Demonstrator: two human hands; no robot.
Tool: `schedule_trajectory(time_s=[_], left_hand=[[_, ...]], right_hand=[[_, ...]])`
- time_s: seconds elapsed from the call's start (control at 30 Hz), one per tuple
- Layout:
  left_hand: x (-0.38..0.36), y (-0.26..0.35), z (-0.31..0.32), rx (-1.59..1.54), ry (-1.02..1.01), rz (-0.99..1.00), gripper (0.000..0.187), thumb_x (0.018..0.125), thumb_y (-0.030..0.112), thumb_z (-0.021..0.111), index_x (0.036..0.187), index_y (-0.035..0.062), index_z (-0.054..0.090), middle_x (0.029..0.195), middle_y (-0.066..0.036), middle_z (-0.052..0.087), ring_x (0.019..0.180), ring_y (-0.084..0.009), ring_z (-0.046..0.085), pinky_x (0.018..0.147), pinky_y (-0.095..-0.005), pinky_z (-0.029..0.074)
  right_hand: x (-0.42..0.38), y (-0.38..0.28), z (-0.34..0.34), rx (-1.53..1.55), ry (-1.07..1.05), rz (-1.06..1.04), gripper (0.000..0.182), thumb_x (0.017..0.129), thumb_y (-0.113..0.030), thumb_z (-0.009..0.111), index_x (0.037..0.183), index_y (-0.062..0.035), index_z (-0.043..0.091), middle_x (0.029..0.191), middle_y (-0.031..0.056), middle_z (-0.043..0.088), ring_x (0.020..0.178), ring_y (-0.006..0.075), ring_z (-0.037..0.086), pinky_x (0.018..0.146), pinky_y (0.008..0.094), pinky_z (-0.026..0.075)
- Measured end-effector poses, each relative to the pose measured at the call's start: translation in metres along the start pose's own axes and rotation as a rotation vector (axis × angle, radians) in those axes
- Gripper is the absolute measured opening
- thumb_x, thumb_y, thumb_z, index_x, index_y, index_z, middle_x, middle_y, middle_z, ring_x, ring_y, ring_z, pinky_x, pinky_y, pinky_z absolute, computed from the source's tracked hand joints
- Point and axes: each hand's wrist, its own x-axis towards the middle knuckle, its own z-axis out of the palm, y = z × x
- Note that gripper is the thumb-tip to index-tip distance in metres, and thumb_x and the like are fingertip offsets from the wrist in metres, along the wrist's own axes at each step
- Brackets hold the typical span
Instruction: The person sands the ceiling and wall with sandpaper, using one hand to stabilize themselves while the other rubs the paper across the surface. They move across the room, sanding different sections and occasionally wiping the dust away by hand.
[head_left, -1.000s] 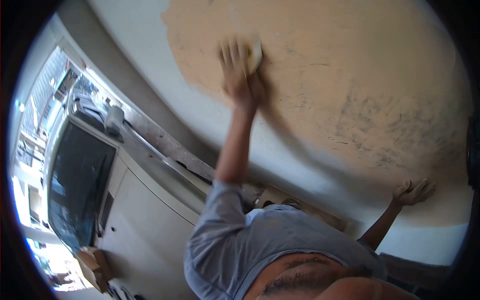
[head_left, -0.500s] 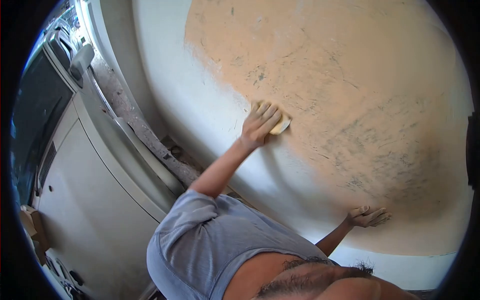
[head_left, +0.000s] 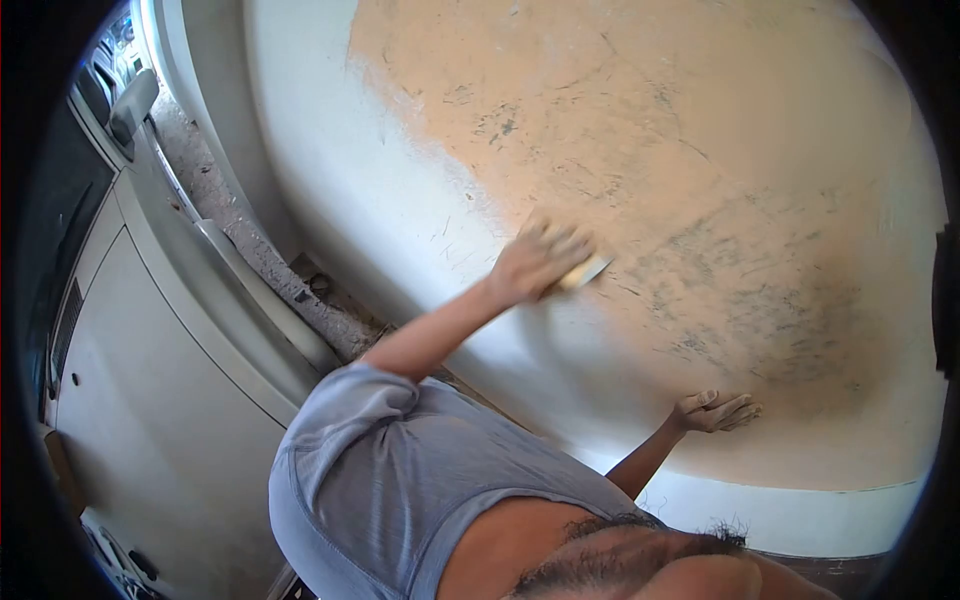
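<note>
My left hand (head_left: 535, 265) is closed over a yellow sanding pad (head_left: 580, 273) with a pale edge, pressed to the curved panel. Part of the pad is hidden under the palm, and the hand is blurred by motion. The pad lies near the lower-left border of a tan filler patch (head_left: 600, 130), which carries dark scratches and smudges. Lower right, my right hand (head_left: 718, 411) is open with fingers stretched out, dusty, beside the lower edge of the patch. It holds nothing that shows.
A pale vehicle (head_left: 170, 390) with a side mirror (head_left: 135, 105) stands to the left. Rough, littered ground (head_left: 225, 215) runs between it and the white panel surface (head_left: 330, 150). A cardboard box (head_left: 60, 470) shows at the far left.
My left hand has slid the sanding pad a little right and down along the panel. The whole view has shifted slightly, and my right hand stays open near the patch's lower edge.
</note>
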Motion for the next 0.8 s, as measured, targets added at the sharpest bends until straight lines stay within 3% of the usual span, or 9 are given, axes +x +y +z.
schedule_trajectory(time_s=[0.03, 0.1, 0.17, 0.27, 0.37, 0.4, 0.5, 0.67, 0.8], left_hand=[[-0.033, 0.010, 0.016, 0.037, 0.292, 0.060, 0.027, 0.077, 0.012, 0.066, 0.103, 0.0046, 0.070, 0.104, -0.013, 0.069, 0.096, -0.0283, 0.065, 0.084, -0.0442, 0.046], [-0.036, 0.011, 0.015, 0.112, 0.287, 0.053, 0.024, 0.079, 0.011, 0.066, 0.102, 0.0039, 0.070, 0.102, -0.011, 0.069, 0.096, -0.0267, 0.065, 0.080, -0.0406, 0.048], [0.001, 0.006, -0.004, -0.095, 0.299, 0.208, 0.024, 0.079, 0.010, 0.066, 0.102, 0.0038, 0.070, 0.104, -0.011, 0.069, 0.097, -0.0259, 0.065, 0.084, -0.0418, 0.049], [0.117, 0.018, -0.043, -0.090, 0.259, 0.302, 0.040, 0.092, 0.031, 0.054, 0.123, 0.0071, 0.061, 0.127, -0.008, 0.062, 0.121, -0.0267, 0.056, 0.100, -0.0475, 0.043], [0.230, 0.037, -0.065, -0.020, 0.614, 0.368, 0.037, 0.091, 0.025, 0.055, 0.124, 0.0087, 0.061, 0.132, -0.006, 0.059, 0.126, -0.0241, 0.052, 0.106, -0.0466, 0.038], [0.230, 0.039, -0.063, -0.032, 0.609, 0.370, 0.037, 0.091, 0.025, 0.055, 0.124, 0.0087, 0.061, 0.132, -0.006, 0.059, 0.126, -0.0241, 0.052, 0.106, -0.0466, 0.038], [0.201, 0.044, -0.055, 0.043, 0.533, 0.309, 0.042, 0.086, 0.017, 0.057, 0.127, 0.0097, 0.060, 0.129, -0.007, 0.061, 0.115, -0.0233, 0.060, 0.101, -0.0451, 0.043], [-0.011, 0.032, 0.024, 0.045, 0.230, 0.184, 0.029, 0.087, 0.017, 0.063, 0.114, 0.0095, 0.069, 0.105, -0.006, 0.070, 0.090, -0.0170, 0.066, 0.082, -0.0364, 0.051], [-0.008, 0.019, 0.018, 0.094, 0.254, 0.294, 0.026, 0.086, 0.015, 0.064, 0.111, 0.0120, 0.070, 0.109, -0.004, 0.069, 0.090, -0.0162, 0.065, 0.080, -0.0312, 0.052]], right_hand=[[0.000, 0.000, 0.002, 0.001, 0.002, -0.004, 0.059, 0.098, -0.040, 0.038, 0.142, -0.0009, 0.041, 0.149, 0.0265, 0.030, 0.139, 0.0427, 0.028, 0.113, 0.0554, 0.019], [0.000, -0.001, 0.003, -0.028, 0.016, -0.001, 0.060, 0.098, -0.041, 0.038, 0.139, 0.0020, 0.043, 0.147, 0.0272, 0.033, 0.137, 0.0438, 0.031, 0.111, 0.0555, 0.022], [-0.001, 0.000, -0.002, -0.042, 0.008, -0.002, 0.061, 0.098, -0.041, 0.039, 0.137, 0.0049, 0.044, 0.145, 0.0279, 0.036, 0.135, 0.0450, 0.034, 0.110, 0.0556, 0.025], [0.001, -0.004, 0.002, -0.013, 0.012, -0.010, 0.060, 0.098, -0.041, 0.039, 0.137, 0.0045, 0.045, 0.144, 0.0278, 0.038, 0.135, 0.0446, 0.034, 0.110, 0.0557, 0.025], [-0.001, 0.005, 0.003, -0.036, 0.024, -0.028, 0.061, 0.097, -0.041, 0.040, 0.137, 0.0041, 0.045, 0.144, 0.0277, 0.039, 0.135, 0.0442, 0.034, 0.110, 0.0558, 0.025], [-0.002, 0.005, 0.004, -0.024, 0.024, -0.024, 0.061, 0.097, -0.041, 0.040, 0.137, 0.0041, 0.045, 0.144, 0.0276, 0.038, 0.135, 0.0441, 0.034, 0.110, 0.0559, 0.025], [-0.004, 0.004, 0.003, -0.017, 0.007, 0.000, 0.060, 0.097, -0.040, 0.040, 0.138, 0.0031, 0.044, 0.146, 0.0269, 0.035, 0.137, 0.0428, 0.031, 0.111, 0.0555, 0.023], [-0.002, 0.004, 0.001, 0.022, 0.008, -0.014, 0.058, 0.097, -0.038, 0.041, 0.138, 0.0031, 0.043, 0.149, 0.0258, 0.031, 0.140, 0.0410, 0.028, 0.113, 0.0550, 0.020], [0.000, 0.004, -0.001, 0.022, 0.016, -0.038, 0.057, 0.097, -0.037, 0.041, 0.138, 0.0031, 0.043, 0.149, 0.0256, 0.031, 0.139, 0.0407, 0.029, 0.113, 0.0548, 0.021]])
